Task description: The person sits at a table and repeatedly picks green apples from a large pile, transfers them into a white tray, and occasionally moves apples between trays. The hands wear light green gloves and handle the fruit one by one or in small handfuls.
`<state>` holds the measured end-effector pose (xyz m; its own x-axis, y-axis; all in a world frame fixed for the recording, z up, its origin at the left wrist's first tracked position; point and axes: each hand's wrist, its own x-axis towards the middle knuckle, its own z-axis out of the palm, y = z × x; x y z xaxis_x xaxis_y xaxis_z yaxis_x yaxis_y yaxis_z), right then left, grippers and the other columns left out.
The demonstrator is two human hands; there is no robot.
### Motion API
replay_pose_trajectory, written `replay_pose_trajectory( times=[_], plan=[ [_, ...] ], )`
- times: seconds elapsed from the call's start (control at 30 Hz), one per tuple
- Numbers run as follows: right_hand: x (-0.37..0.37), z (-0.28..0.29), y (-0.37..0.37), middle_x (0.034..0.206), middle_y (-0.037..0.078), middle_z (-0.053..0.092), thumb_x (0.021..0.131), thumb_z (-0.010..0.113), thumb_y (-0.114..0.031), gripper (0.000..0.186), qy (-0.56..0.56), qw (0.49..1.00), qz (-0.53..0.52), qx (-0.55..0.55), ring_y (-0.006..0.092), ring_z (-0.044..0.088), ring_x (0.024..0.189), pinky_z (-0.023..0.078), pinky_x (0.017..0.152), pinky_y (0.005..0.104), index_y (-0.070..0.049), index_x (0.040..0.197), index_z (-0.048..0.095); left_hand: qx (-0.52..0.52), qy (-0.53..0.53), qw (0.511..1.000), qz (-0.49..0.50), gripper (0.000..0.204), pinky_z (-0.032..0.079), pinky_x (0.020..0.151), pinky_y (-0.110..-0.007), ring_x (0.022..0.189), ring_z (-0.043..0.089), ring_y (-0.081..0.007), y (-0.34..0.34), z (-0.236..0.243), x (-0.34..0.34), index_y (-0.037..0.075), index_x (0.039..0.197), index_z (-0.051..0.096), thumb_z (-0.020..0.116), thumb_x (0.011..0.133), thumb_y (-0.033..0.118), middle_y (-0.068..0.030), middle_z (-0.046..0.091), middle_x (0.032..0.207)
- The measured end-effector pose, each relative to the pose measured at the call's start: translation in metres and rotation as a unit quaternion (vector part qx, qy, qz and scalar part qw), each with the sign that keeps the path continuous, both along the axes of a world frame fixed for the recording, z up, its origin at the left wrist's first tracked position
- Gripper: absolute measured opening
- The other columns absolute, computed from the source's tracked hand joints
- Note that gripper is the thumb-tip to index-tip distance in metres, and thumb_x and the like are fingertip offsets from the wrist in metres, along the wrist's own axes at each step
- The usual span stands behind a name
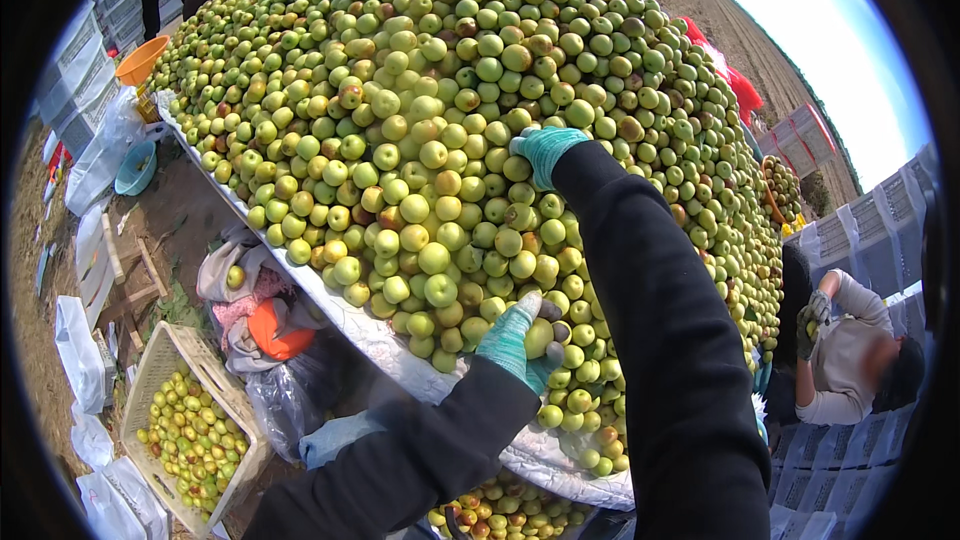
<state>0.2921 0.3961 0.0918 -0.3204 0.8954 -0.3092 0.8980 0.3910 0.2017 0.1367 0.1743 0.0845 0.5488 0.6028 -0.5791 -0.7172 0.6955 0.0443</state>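
Note:
A great heap of round green fruits, which look like jujubes (433,258), some with brown patches, spreads in front of me on a white-edged sheet. My left hand (518,342), in a teal glove with greyish fingertips, is closed round one green jujube (540,337) at the near edge of the heap. Farther up the slope, my right hand (550,152) in a teal glove bends its fingers over another jujube (517,168); its palm side is hidden. Black sleeves cover both my forearms.
At lower left stands a beige crate (262,440) with yellower, browner jujubes. Below the sheet's edge lie more jujubes (510,512). An orange basin (142,60) and a blue bowl (136,168) are at far left. A gloved co-worker (845,340) is at right, another person at top left.

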Motion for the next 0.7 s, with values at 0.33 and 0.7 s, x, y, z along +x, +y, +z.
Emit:
replay_pose_trajectory(
  times=[0.33, 0.7],
  plan=[
    [0.029, 0.037, -0.037, 0.096, 0.012, 0.067, 0.081, 0.062, -0.013, 0.025, -0.065, 0.983, -0.168, -0.032, 0.0264, 0.065, 0.093, 0.051, 0.081, 0.0379, -0.009, 0.105, 0.065, 0.014, 0.068, 0.998, -0.005, 0.029, 0.054, 0.061, -0.03, 0.071, 0.058, -0.0159, -0.004, 0.009, 0.011, 0.005, 0.09, 0.057, 0.058, 0.093, 0.034, -0.0081, 0.061, 0.091],
    [-0.002, 0.025, -0.01, 0.118, 0.016, 0.056, 0.082, 0.064, -0.02, 0.037, 0.352, 0.858, 0.043, 0.371, 0.0335, 0.053, 0.11, 0.045, 0.092, 0.0416, -0.006, 0.115, 0.055, 0.158, -0.129, 0.977, 0.055, 0.025, 0.046, 0.06, -0.032, 0.075, 0.053, -0.0171, 0.022, -0.003, 0.016, 0.022, 0.118, 0.047, 0.053, 0.095, 0.03, -0.0036, 0.052, 0.098]
  ],
)
